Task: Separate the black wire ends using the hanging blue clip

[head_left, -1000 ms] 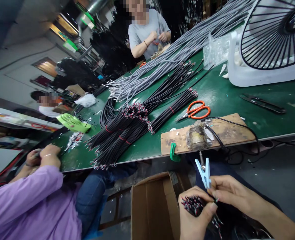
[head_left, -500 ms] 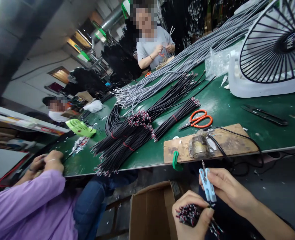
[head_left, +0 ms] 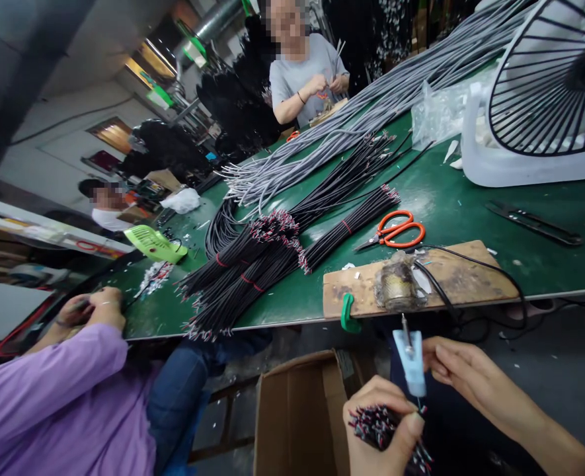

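My left hand (head_left: pixel 371 433) is closed round a bundle of thin black cables (head_left: pixel 371 423) with red, white and black wire ends. Its thumb and forefinger pinch one cable just under a light blue clothespin-like clip (head_left: pixel 411 367). That clip sits on a thin metal shaft (head_left: pixel 405 325) below a small taped motor (head_left: pixel 396 284) and looks blurred; fine wire ends reach its lower tip. Right beside the clip is my right hand (head_left: pixel 463 377), fingers loosely bent and no longer round it. The motor rests on a wooden board (head_left: pixel 470 274) at the table's edge.
Tied black cable bundles (head_left: pixel 252 284) and long grey cables (head_left: pixel 312 145) lie on the green table (head_left: pixel 451 205). Orange-handled scissors (head_left: pixel 396 230), black snips (head_left: pixel 535 221) and a fan (head_left: pixel 545 92) are nearby. A green clamp (head_left: pixel 349 314) grips the board. Below stands a cardboard box (head_left: pixel 297 416). Co-workers sit left and opposite.
My right hand has let go of the blue clip and moved slightly right. The clip has turned and become blurred. My left hand keeps its hold on the cables. The view shifted slightly.
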Tool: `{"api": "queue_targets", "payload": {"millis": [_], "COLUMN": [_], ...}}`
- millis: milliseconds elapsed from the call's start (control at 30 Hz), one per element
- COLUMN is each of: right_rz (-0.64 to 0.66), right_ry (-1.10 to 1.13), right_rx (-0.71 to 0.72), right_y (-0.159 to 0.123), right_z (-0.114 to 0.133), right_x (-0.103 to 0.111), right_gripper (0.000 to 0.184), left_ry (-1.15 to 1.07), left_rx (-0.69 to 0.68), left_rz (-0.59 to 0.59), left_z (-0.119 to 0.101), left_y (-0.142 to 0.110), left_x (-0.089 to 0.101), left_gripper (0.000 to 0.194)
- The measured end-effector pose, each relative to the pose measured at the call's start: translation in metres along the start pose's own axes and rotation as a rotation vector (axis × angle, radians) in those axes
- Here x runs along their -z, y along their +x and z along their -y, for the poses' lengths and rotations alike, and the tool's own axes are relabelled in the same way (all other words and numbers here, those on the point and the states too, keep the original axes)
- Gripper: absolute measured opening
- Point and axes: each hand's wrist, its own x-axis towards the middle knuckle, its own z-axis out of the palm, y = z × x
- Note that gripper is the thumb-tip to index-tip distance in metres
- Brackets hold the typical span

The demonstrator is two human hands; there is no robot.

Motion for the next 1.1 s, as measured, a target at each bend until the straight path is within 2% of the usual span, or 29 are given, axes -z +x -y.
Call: {"api": "queue_targets", "payload": {"millis": [67,133,233,300,367,500,733,867,1100], "right_rz": [-0.016,-0.015,0.076,0.149,0.164,0.077,0.075,0.058,0.081], "right_ry": [-0.147,-0.29,-0.512,-0.603,-0.653,-0.671,-0.639,-0.644,-0.663], "right_rx": [0.027,0.091,0.26,0.352,0.409,0.446,0.397,0.402,0.428], "right_y": [-0.005,-0.009,-0.014,-0.016,-0.017,-0.017,-0.017,-0.019,-0.024], "right_z": [0.002,0.008,0.02,0.027,0.031,0.03,0.027,0.025,0.026], "right_x": [0.002,-0.002,-0.015,-0.023,-0.028,-0.028,-0.02,-0.017,-0.014], "right_gripper": [0.026,0.022,0.02,0.018,0.016,0.018,0.015,0.017,0.015], "left_ry": [-0.048,-0.057,0.029,0.091,0.149,0.143,0.01,-0.176,-0.169], "left_rx": [0.024,0.119,0.291,0.317,0.296,0.275,0.313,0.386,0.351], "left_rz": [0.012,0.0,-0.061,-0.133,-0.158,-0.074,-0.242,-0.247,-0.283], "left_z": [0.006,0.013,0.02,0.023,0.023,0.023,0.028,0.028,0.031], "left_y": [-0.006,-0.015,-0.026,-0.03,-0.028,-0.021,-0.032,-0.036,-0.036], "left_x": [0.0,-0.001,-0.001,-0.001,-0.002,-0.005,-0.004,-0.007,-0.007], "left_gripper": [0.018,0.021,0.024,0.029,0.031,0.032,0.032,0.032,0.027]}}
